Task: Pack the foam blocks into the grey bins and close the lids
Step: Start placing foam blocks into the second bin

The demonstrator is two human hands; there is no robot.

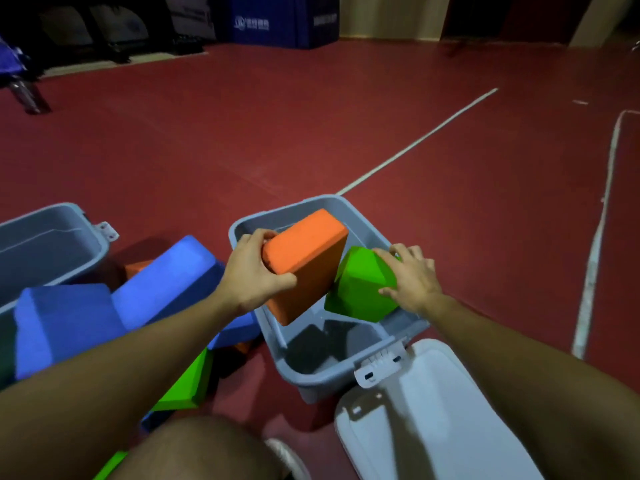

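Hands both loaded: your left hand [254,273] grips the orange block [304,265] over the grey bin [311,379]. Your right hand [410,277] clasps the green block [360,285]

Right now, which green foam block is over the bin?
The faceted green block under the right hand, above the open grey bin. The other green block lies on the floor beside the blue ones.

Both bare forearms are reaching forward. The left hand [254,275] is gripping the orange block [304,261], with the thumb lying on its near face and the fingers curling over its far edge. The right hand [412,278] is holding the green block [360,285], fingers spread.
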